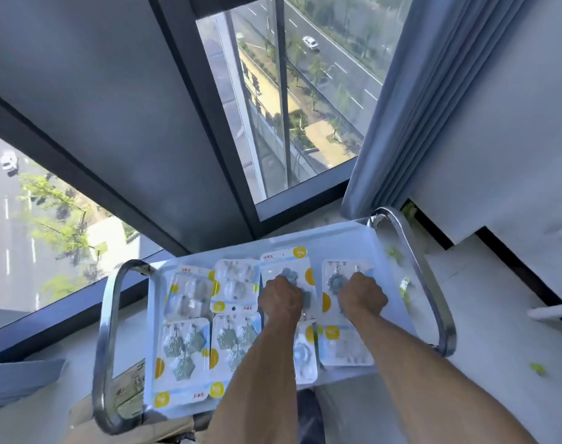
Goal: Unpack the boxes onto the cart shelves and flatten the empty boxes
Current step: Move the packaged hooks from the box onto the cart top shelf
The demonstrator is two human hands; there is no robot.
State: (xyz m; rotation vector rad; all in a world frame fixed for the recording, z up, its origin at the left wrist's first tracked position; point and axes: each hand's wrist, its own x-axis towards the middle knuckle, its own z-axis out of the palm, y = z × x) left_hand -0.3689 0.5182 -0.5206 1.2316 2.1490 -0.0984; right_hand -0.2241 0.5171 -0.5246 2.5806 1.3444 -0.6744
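Carrier: we see a pale blue top shelf of a cart (343, 238) framed by curved chrome side rails (108, 315).
Far row: four clear blister packs of hooks on white-and-yellow cards (236, 283) lie flat side by side.
Near row: four more packs (182, 357), touching; contents look like grey-green hexagons, we think.

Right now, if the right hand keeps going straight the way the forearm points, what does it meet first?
The right hand rests on a blister pack and points toward the shelf's far edge. Likely first: that pack's top edge, then the tray's far rim, then the window frame beyond. Depth is unclear.
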